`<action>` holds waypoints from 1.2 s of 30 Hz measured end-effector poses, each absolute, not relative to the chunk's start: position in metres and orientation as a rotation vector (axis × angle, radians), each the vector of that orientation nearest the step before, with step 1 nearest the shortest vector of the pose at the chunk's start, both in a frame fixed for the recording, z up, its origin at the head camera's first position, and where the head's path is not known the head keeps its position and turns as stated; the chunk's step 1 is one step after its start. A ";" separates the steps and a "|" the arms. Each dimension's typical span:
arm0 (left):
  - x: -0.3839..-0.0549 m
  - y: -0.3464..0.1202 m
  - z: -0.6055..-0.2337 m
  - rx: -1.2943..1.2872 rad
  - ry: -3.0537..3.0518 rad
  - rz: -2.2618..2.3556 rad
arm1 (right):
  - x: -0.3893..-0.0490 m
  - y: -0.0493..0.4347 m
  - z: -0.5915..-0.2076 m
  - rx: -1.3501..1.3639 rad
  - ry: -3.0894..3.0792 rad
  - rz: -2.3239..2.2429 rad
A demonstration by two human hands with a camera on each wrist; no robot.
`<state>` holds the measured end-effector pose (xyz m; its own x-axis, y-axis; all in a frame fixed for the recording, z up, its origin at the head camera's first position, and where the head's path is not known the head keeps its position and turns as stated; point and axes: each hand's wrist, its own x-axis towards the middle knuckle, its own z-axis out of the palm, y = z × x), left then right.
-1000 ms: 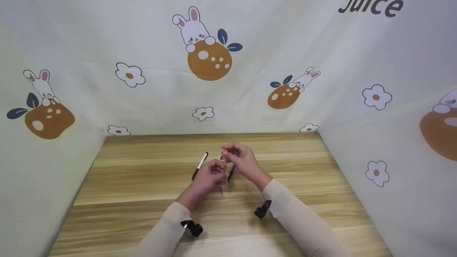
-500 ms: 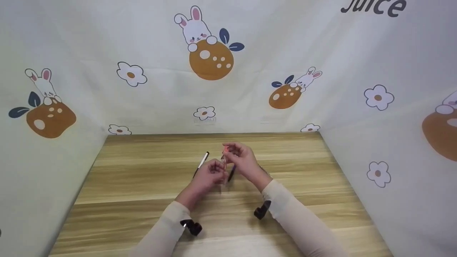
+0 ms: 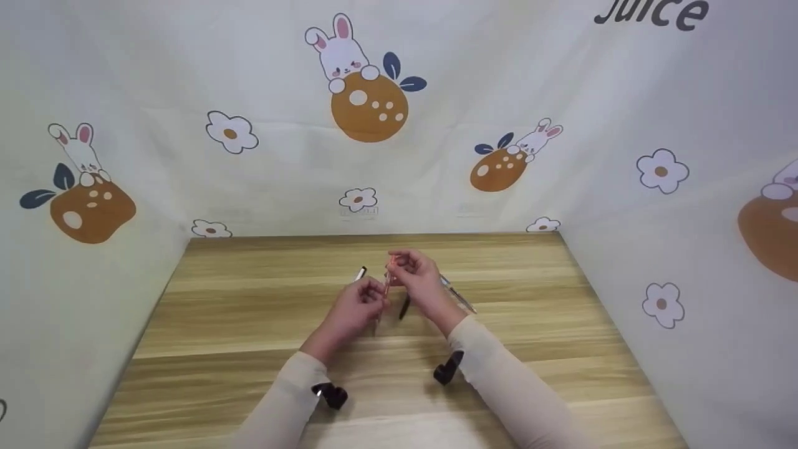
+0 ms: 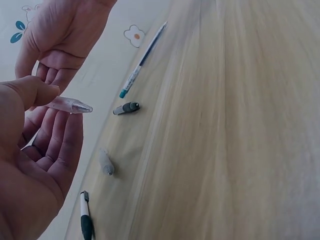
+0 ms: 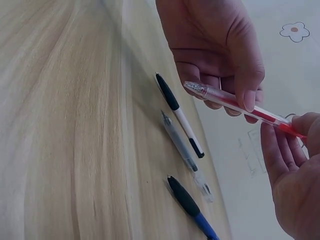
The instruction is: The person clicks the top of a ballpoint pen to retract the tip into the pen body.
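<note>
A clear-barrelled pen with a red refill and red end [image 5: 225, 99] is held in the air between both hands. My left hand [image 3: 355, 308] pinches its barrel between thumb and fingers, near the clear conical tip seen in the left wrist view. At the red end, my right hand [image 3: 419, 280] grips with thumb and fingertips, covering part of it. Beneath the hands, a white pen with a black grip [image 5: 182, 117], a clear grey pen [image 5: 177, 140] and a blue pen with a black grip [image 5: 187, 200] lie on the table.
Another clear pen with a teal end [image 4: 145, 57] lies on the wood-grain table [image 3: 249, 386], right of my right hand. Pale curtain walls [image 3: 280, 162] printed with rabbits and oranges enclose the back and sides.
Both hands have shifted slightly left, and the red pen now leans more, its tip toward the left. The pen right of my right hand has come into view; the white one is more covered.
</note>
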<state>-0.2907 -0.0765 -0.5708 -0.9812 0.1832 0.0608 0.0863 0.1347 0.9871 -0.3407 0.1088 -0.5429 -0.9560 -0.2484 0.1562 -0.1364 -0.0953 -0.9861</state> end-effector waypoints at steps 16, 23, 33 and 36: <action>-0.300 -0.116 -0.562 0.270 2.659 1.713 | -0.348 0.067 -0.560 -0.216 1.868 -2.438; -0.301 -0.133 -0.559 0.216 2.717 1.643 | -0.354 0.049 -0.563 -0.187 1.753 -2.484; -0.302 -0.150 -0.556 0.125 2.717 1.595 | -0.358 0.032 -0.572 -0.109 1.758 -2.475; -0.300 -0.156 -0.556 0.107 2.739 1.577 | -0.358 0.024 -0.572 -0.092 1.745 -2.477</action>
